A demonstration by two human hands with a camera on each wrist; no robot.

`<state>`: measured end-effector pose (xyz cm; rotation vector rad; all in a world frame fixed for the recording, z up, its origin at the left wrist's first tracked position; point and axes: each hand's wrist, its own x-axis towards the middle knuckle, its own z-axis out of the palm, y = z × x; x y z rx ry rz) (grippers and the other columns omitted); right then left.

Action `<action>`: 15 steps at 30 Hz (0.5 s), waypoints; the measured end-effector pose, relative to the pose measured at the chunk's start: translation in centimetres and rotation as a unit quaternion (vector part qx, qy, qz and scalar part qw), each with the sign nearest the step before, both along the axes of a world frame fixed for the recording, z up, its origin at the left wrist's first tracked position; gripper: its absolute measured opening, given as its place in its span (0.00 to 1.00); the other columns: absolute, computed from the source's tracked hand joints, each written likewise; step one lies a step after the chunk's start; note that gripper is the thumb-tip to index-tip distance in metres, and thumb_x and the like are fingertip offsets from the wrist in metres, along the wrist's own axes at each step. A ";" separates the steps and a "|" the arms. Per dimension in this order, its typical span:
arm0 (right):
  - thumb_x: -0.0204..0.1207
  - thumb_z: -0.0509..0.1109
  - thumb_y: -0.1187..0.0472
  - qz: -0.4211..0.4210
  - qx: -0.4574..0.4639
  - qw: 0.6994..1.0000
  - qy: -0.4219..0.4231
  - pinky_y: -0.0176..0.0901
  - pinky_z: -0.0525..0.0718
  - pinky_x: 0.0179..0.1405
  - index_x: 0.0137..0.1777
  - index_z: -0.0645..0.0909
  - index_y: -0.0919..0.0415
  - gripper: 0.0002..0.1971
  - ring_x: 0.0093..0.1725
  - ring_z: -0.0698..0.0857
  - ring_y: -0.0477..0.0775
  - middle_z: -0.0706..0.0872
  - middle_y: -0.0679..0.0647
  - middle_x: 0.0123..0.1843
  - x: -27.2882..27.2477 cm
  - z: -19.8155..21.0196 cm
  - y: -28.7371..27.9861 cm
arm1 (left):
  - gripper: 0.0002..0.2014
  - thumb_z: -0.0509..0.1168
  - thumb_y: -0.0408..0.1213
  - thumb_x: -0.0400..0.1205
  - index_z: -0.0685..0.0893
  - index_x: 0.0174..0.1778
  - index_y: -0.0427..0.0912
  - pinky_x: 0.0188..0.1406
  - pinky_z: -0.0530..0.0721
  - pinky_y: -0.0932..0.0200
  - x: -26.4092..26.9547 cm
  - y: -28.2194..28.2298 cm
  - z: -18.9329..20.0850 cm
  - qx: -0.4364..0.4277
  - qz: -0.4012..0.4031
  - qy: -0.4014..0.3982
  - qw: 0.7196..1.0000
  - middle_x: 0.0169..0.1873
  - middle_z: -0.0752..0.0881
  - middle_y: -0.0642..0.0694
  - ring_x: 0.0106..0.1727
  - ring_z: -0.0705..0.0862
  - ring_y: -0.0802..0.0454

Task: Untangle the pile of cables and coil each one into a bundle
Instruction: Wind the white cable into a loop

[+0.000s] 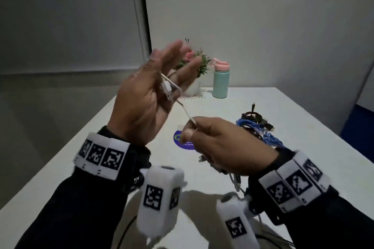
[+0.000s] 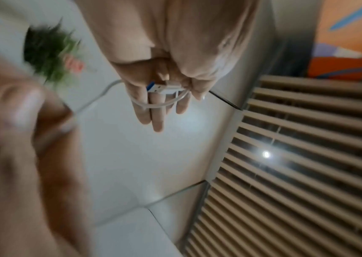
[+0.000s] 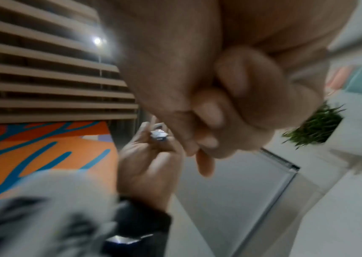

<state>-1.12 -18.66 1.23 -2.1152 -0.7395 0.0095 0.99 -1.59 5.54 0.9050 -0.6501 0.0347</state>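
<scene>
My left hand (image 1: 141, 103) is raised above the table, fingers straight. A thin white cable (image 1: 185, 110) loops round those fingers (image 2: 160, 114), and the thumb holds its USB plug (image 1: 167, 89) against them. In the left wrist view the loop (image 2: 167, 104) circles the fingers below the blue-tipped plug (image 2: 156, 87). The cable runs down and to the right, where my right hand (image 1: 218, 143) pinches it between thumb and forefinger. The right wrist view shows that curled right hand (image 3: 219, 104) close up, with the plug (image 3: 158, 134) beyond it. A tangled pile of blue and black cables (image 1: 257, 125) lies at the right.
More pale cable ends (image 1: 234, 180) hang under my right hand near the front of the white table (image 1: 303, 147). A mint bottle with a pink lid (image 1: 221, 79) and a potted plant (image 1: 202, 62) stand at the far edge. A round blue sticker (image 1: 182, 141) sits mid-table.
</scene>
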 end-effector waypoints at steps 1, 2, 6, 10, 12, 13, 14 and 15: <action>0.85 0.63 0.50 0.016 -0.015 0.999 -0.030 0.32 0.70 0.25 0.44 0.80 0.50 0.10 0.23 0.75 0.39 0.78 0.39 0.26 -0.6 0.1 0.4 | 0.20 0.52 0.42 0.92 0.79 0.72 0.35 0.67 0.85 0.48 0.3 0.5 0.0 0.028 0.076 -0.007 0.997 0.70 0.85 0.38 0.65 0.88 0.41; 0.85 0.64 0.49 0.034 -0.005 0.998 -0.052 0.30 0.69 0.24 0.42 0.78 0.53 0.11 0.23 0.75 0.39 0.78 0.39 0.25 -1.1 0.5 0.5 | 0.19 0.53 0.42 0.92 0.79 0.74 0.38 0.65 0.86 0.51 0.6 0.9 -0.2 0.087 0.155 -0.024 0.984 0.67 0.86 0.40 0.63 0.89 0.43; 0.84 0.65 0.56 0.103 0.293 0.950 0.021 0.31 0.62 0.18 0.42 0.81 0.53 0.09 0.19 0.62 0.44 0.67 0.41 0.23 -1.6 3.1 -1.2 | 0.19 0.51 0.48 0.92 0.89 0.59 0.58 0.26 0.79 0.66 0.5 1.7 -1.5 0.395 0.252 -0.104 0.877 0.29 0.87 0.52 0.23 0.82 0.57; 0.86 0.63 0.55 0.016 0.368 0.930 0.012 0.32 0.57 0.19 0.44 0.79 0.55 0.09 0.22 0.55 0.49 0.60 0.47 0.25 0.2 3.3 -3.1 | 0.33 0.54 0.62 0.87 0.92 0.38 0.39 0.17 0.66 0.67 -0.3 1.0 -2.1 0.402 -0.079 -0.008 0.912 0.17 0.70 0.53 0.15 0.65 0.58; 0.87 0.61 0.55 -0.027 0.320 0.946 0.031 0.34 0.56 0.19 0.46 0.81 0.56 0.11 0.22 0.56 0.49 0.62 0.48 0.25 1.0 2.2 -2.9 | 0.25 0.60 0.54 0.87 0.92 0.46 0.36 0.17 0.65 0.68 -0.4 0.6 -2.0 0.298 -0.188 -0.010 0.936 0.18 0.73 0.53 0.13 0.68 0.62; 0.88 0.60 0.55 -0.038 0.275 0.960 0.042 0.34 0.57 0.18 0.49 0.82 0.57 0.11 0.21 0.59 0.47 0.64 0.46 0.25 1.2 1.6 -2.5 | 0.22 0.61 0.50 0.87 0.90 0.53 0.35 0.16 0.65 0.67 -0.4 0.4 -1.9 0.234 -0.219 -0.011 0.947 0.21 0.77 0.52 0.14 0.72 0.63; 0.88 0.60 0.55 -0.039 0.221 0.973 0.051 0.34 0.60 0.17 0.52 0.83 0.58 0.11 0.20 0.62 0.45 0.66 0.45 0.24 1.3 1.0 -2.0 | 0.21 0.59 0.48 0.88 0.88 0.61 0.34 0.18 0.67 0.66 -0.4 0.1 -1.7 0.171 -0.222 -0.003 0.960 0.27 0.83 0.49 0.17 0.77 0.62; 0.88 0.60 0.54 -0.035 0.168 0.983 0.057 0.34 0.62 0.17 0.54 0.83 0.56 0.11 0.19 0.65 0.45 0.68 0.44 0.24 1.2 0.5 -1.3 | 0.23 0.56 0.48 0.89 0.85 0.66 0.34 0.22 0.73 0.65 -0.3 -0.3 -1.6 0.121 -0.198 0.013 0.973 0.36 0.89 0.46 0.23 0.84 0.60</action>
